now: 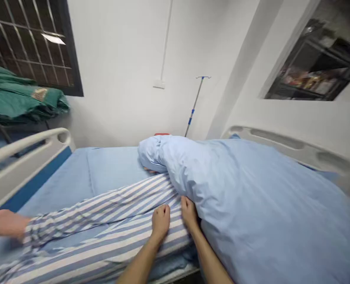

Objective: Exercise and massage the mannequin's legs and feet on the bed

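Note:
My left hand (161, 217) is closed in a fist above or on the thigh of the striped pyjama trousers (103, 244) worn by a person lying on the bed. Beside it, my right hand (188, 212) is also a fist, close against the folded edge of a light blue quilt (246, 197). No object shows in either fist. Both of the person's legs stretch to the left, ending in a bare foot (7, 224). From the hips up, the quilt covers whatever lies beneath.
A blue sheet (112, 165) covers the mattress. Bed end boards stand at left (29, 157) and right (293, 148). Behind the bed rises an IV pole (195, 103) near the wall. Green cloth (21, 98) is heaped below a barred window (29, 43).

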`<state>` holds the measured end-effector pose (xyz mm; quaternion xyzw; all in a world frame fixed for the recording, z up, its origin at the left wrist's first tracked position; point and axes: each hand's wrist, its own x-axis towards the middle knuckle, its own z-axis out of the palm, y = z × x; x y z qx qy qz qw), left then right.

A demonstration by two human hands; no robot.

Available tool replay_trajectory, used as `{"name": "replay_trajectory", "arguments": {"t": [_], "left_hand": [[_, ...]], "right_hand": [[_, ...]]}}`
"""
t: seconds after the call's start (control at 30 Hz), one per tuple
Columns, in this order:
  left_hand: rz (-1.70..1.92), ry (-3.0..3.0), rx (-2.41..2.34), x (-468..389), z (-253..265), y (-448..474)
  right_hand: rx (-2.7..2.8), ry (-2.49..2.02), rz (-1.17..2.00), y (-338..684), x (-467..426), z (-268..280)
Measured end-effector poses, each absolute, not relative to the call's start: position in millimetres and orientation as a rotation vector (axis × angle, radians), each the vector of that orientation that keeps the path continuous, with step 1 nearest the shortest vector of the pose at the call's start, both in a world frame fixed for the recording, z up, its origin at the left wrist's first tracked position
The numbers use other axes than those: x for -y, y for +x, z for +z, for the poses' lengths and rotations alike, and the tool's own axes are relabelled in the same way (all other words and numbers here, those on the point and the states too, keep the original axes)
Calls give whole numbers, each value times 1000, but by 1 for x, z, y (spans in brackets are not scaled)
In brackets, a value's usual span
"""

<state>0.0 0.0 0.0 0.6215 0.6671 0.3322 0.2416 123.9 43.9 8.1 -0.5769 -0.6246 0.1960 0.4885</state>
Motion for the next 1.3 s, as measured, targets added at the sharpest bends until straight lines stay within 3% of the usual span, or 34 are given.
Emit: {"name": "replay_trajectory", "arguments": {"t": [0.37,0.53,0.63,0.83,0.93,1.2,1.3], "left_hand": [[605,1647,-2347,116,-15,-237],[216,1654,-2626,171,-25,-337],[124,1720,-2668,186,-29,-358],[289,1511,-2749,183,-23,-343],[327,1534,-2707,183,-21,-343],[552,1388,-2678,184,-24,-344],[635,1272,-2575,186,-25,-359]], "right_hand": [[1633,-1360,402,127,-47,5],[1796,-1566,317,126,-51,2],[1927,-1726,280,124,-52,3],[2138,-2060,192,90,-47,12],[2273,-1994,168,28,-38,10],[2569,-1006,291,-276,48,11],[2617,-865,322,-362,85,13]]}}
